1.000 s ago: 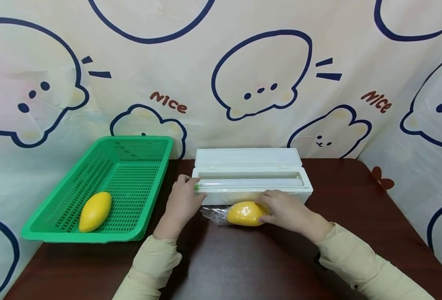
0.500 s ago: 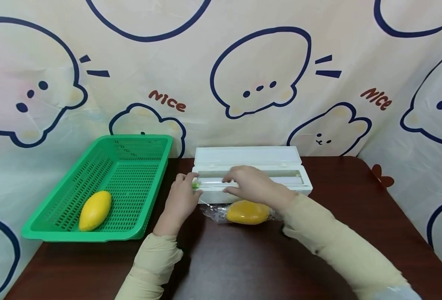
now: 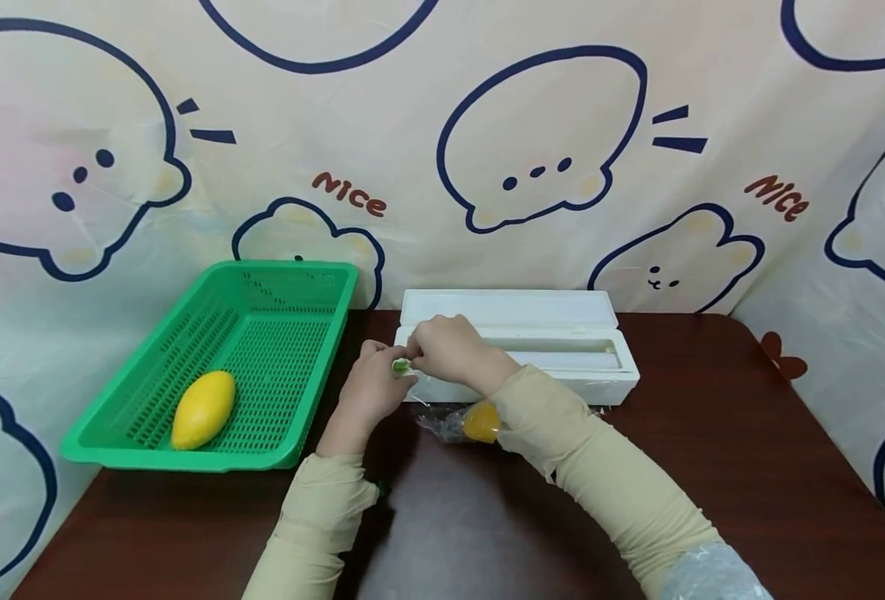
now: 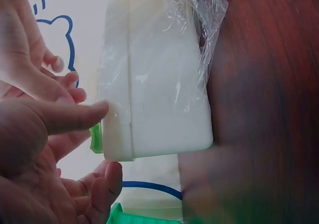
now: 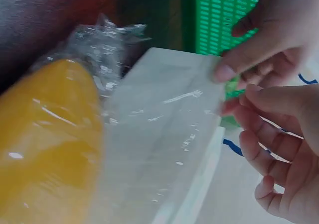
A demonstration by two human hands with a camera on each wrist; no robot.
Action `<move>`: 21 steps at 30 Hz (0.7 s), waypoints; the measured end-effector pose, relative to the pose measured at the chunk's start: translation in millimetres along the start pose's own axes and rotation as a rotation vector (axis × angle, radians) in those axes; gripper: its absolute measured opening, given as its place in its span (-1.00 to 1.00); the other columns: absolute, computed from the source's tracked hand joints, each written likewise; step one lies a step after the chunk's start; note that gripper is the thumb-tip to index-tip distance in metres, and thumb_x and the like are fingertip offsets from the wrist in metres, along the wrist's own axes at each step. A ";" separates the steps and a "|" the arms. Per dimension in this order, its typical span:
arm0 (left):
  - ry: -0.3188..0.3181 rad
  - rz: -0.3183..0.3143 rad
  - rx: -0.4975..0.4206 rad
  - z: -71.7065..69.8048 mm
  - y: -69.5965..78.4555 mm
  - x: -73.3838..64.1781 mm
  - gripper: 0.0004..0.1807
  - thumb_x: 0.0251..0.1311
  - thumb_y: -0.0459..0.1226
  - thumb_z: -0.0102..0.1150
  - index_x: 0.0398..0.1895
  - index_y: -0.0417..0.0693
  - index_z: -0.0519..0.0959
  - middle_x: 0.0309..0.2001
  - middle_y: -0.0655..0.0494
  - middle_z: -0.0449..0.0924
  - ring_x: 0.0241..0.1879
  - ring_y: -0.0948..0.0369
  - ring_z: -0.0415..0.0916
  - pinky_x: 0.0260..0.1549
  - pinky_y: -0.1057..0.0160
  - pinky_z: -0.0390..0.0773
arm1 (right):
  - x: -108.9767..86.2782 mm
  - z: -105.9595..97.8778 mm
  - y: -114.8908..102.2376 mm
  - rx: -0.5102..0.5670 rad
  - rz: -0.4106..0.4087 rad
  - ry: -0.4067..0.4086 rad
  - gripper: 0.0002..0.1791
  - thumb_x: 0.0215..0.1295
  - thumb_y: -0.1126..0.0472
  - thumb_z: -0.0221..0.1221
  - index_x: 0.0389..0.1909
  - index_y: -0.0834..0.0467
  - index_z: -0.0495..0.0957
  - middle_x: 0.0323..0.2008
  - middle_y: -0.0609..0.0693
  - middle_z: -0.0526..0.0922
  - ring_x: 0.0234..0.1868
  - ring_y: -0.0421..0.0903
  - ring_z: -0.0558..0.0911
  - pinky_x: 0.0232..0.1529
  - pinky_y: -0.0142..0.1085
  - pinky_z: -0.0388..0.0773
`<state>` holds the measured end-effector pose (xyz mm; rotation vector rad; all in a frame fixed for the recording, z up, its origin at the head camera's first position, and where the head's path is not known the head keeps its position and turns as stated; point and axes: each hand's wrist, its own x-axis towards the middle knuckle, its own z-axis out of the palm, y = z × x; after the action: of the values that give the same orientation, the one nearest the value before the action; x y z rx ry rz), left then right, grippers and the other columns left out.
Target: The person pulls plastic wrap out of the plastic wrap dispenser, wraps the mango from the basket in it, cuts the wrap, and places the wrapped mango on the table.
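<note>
A white cling film box (image 3: 562, 386) stands with its lid raised at the back of the table. My left hand (image 3: 371, 385) grips its left end, thumb on the front rim and fingers around the end. Beside that thumb sits a green slide cutter (image 4: 96, 138). My right hand (image 3: 453, 350) is at the same corner, fingertips bent close to the cutter; whether they pinch it or the film cannot be made out. Clear film (image 4: 174, 92) runs down the box front. A film-wrapped yellow mango (image 5: 47, 144) lies before the box, partly behind my right sleeve in the head view.
A green basket (image 3: 292, 454) stands on the left, with another yellow mango (image 3: 203, 410) lying in it. The dark brown table (image 3: 712, 433) extends to the right and front. A patterned curtain (image 3: 412, 125) hangs directly behind.
My right hand has left the wrapped mango and moved over the box to its left end, beside my left hand. The left hand has stayed at the box's end.
</note>
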<state>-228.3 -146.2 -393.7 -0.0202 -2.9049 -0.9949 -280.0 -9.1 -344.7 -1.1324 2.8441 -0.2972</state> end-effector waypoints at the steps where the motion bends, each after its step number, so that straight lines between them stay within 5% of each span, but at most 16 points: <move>1: -0.008 -0.003 -0.009 -0.7 0.8 0.7 -0.58 0.29 -0.28 0.34 0.19 -0.23 0.64 0.09 -0.30 0.41 -0.01 -0.13 0.53 -0.12 -0.06 0.60 | 0.8 -1.7 -0.6 0.002 0.005 0.000 -0.86 0.40 0.23 0.28 -0.21 0.05 0.82 -0.30 -0.11 0.77 -0.42 -0.19 0.60 -0.14 -0.13 0.60; 9: -0.028 0.010 -0.049 -2.2 -1.0 1.9 -0.71 0.32 -0.27 0.33 0.02 -0.26 0.69 -0.04 -0.21 0.47 0.01 -0.03 0.40 -0.15 0.01 0.56 | 8.4 -2.6 -9.3 -0.045 0.032 -0.054 -0.64 0.37 0.17 0.32 -0.67 0.02 0.58 -0.74 -0.17 0.39 -0.55 -0.19 0.40 -0.17 -0.11 0.48; 16: -0.012 0.059 -0.046 -2.5 -4.7 4.9 -0.72 0.28 -0.32 0.37 -0.01 -0.29 0.67 -0.18 -0.15 0.61 0.03 -0.07 0.41 -0.10 -0.01 0.54 | 13.7 2.6 -13.8 -0.162 0.093 -0.027 -0.63 0.36 0.05 0.34 -0.65 -0.02 0.55 -0.63 -0.17 0.52 -0.44 -0.14 0.54 -0.10 -0.06 0.44; 21: -0.014 0.039 -0.065 -3.2 -6.5 4.2 -0.66 0.27 -0.29 0.40 0.06 -0.25 0.64 -0.11 -0.18 0.59 -0.01 -0.07 0.44 -0.09 -0.04 0.56 | 15.9 3.2 -15.8 -0.182 0.106 -0.035 -0.65 0.40 0.03 0.31 -0.60 0.00 0.55 -0.55 -0.14 0.58 -0.40 -0.12 0.57 -0.05 -0.06 0.40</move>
<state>-232.5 -153.4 -394.8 -0.0875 -2.8715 -1.0862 -280.4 -31.8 -344.4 -0.9982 2.9358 -0.0117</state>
